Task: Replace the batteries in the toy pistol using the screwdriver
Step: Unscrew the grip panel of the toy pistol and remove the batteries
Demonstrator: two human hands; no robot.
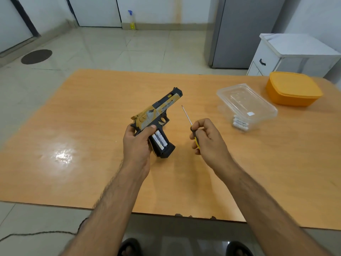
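While the left hand (137,143) holds the toy pistol (156,117) above the orange desk (92,135), its grip is clamped round the back of the frame, thumb pressed on the side just above the handle. The handle's compartment lies uncovered — two white batteries (159,142) sit side by side inside it. The barrel points away and to the right. Just beside it, the right hand (208,139) has its grip curled tight round the black-and-yellow handle of the screwdriver (191,130), thin shaft angled up and left, tip clear of the pistol. Off to the right on the desk stands a clear plastic container (247,104) with more white batteries lying in its near corner — and beyond it an orange lidded box (293,89).
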